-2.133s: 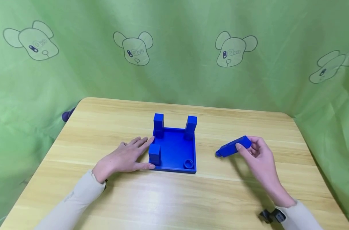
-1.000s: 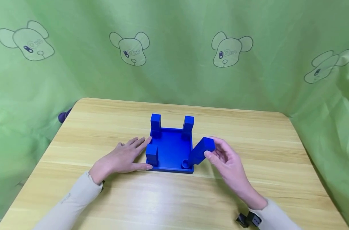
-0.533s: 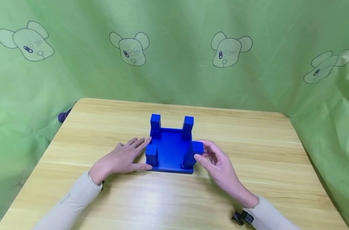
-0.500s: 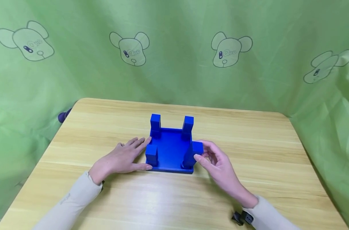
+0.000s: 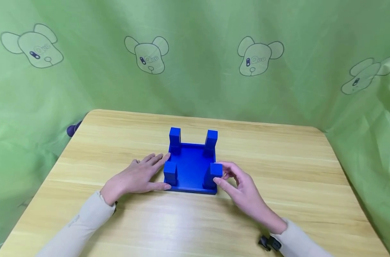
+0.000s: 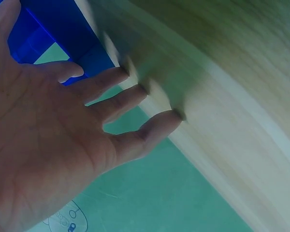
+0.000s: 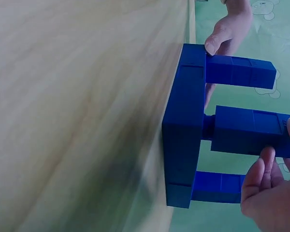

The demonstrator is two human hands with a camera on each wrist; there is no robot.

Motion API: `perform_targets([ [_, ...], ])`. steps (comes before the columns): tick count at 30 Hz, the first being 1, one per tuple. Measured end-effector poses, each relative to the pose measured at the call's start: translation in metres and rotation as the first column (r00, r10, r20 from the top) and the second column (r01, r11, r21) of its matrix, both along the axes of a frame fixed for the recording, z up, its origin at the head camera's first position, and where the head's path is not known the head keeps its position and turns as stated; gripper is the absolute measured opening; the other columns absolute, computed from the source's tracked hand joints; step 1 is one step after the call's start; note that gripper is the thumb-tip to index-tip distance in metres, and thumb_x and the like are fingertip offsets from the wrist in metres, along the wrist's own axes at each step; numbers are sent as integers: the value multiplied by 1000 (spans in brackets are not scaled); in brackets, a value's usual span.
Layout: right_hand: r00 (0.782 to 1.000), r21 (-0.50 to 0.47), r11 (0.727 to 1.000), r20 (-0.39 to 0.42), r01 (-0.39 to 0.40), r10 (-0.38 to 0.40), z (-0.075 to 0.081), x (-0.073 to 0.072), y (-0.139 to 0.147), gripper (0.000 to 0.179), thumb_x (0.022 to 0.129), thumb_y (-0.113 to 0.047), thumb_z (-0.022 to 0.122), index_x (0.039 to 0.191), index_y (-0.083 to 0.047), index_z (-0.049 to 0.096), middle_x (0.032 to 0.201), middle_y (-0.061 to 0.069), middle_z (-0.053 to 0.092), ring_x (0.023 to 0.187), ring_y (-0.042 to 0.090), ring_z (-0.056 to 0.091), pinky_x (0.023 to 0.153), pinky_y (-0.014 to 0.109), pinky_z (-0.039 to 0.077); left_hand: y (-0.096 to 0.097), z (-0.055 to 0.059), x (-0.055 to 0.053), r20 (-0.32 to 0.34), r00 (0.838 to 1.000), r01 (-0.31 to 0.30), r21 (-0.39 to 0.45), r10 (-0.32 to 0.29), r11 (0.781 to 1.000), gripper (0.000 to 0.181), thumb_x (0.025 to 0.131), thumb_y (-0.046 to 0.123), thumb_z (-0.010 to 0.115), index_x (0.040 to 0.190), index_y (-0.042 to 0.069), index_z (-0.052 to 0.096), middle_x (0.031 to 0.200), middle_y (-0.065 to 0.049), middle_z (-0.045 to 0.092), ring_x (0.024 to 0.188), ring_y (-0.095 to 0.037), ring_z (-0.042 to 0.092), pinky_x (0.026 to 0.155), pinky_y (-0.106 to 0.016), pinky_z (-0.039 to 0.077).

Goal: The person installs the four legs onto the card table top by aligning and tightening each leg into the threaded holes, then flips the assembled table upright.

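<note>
A blue square base (image 5: 191, 166) with a raised rim lies on the table, and three square blue legs stand upright at its corners, among them the near-left leg (image 5: 170, 172). My left hand (image 5: 135, 178) lies spread along the left side of the base, thumb and index finger touching it. At the near-right corner my right hand (image 5: 243, 189) pinches the fourth blue leg (image 5: 214, 174) near its top. That leg stands upright over its round socket. In the right wrist view a narrow neck (image 7: 209, 126) shows between the held leg and the base.
The wooden table (image 5: 278, 160) has rounded far corners. A green curtain (image 5: 198, 89) with mouse-head prints hangs behind and on both sides. Something dark purple (image 5: 73, 129) sticks out past the table's left edge.
My right hand has brought the fourth leg leftward from beside the base to the near-right corner and turned it from slanted to upright. The left hand has stayed at the base.
</note>
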State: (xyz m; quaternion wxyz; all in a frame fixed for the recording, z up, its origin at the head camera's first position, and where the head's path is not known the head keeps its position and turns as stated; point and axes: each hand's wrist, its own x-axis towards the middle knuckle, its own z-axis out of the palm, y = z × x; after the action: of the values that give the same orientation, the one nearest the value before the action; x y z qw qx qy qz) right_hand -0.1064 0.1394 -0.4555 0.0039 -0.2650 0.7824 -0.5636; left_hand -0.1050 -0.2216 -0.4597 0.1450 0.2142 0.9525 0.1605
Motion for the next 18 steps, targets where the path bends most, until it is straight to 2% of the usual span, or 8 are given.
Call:
perform_targets([
  [11,996,63,996,-73,56,-51,1,-1,-2,35,98,-3,82,130,-10,72,97,1,62,89,19,63,81,25,57,1,-2,-1,6,1000,-7,-2,7,1000,107,99,80,56,177,19,17,177,-18,28,161,-46,25,110,-88,28],
  [18,995,124,987,-29,103,-100,4,1,-3,44,95,-21,90,137,-20,75,94,7,60,84,19,58,70,38,54,1,-3,-1,0,1000,-1,0,1,1000,106,100,80,56,177,18,18,176,-19,29,160,-47,27,109,-88,28],
])
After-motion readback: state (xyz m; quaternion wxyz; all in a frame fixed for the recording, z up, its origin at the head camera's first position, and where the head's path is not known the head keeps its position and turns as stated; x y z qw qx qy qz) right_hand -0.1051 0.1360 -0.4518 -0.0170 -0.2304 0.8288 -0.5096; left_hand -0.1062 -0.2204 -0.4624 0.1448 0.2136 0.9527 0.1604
